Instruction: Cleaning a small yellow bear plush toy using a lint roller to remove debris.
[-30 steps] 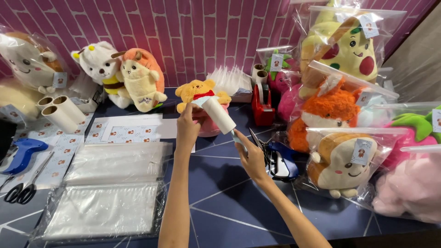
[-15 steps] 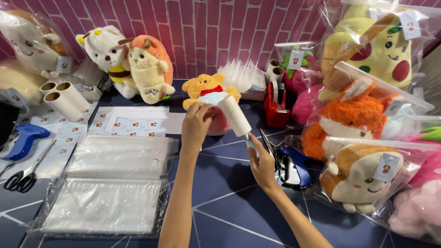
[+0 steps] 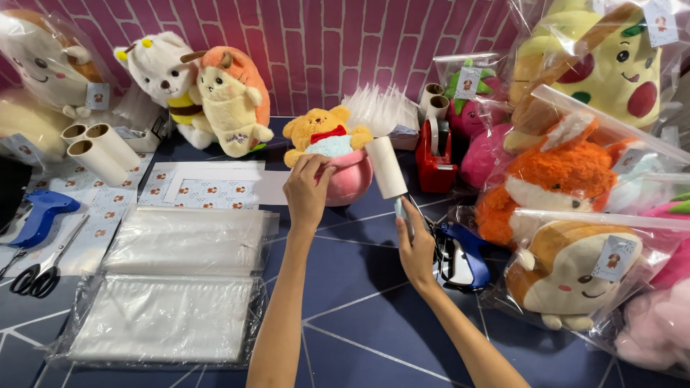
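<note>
head view: i see the lint roller [image 3: 387, 168] raised over the blue table [image 3: 374, 323], its handle gripped in my right hand [image 3: 417, 248]. it looks light and stiff, with a tacky sheet, so i'd judge the handle the sane place to hold. my left hand [image 3: 307, 192] rests curled on the pink plush [image 3: 351, 176] beneath a small yellow bear [image 3: 325, 131]; soft, squashy stuff. whether it actually pinches the plush i cannot tell. clear bags [image 3: 165, 316] lie left, the tape dispenser [image 3: 435, 162] behind. the roller's handle is mostly hidden.
</note>
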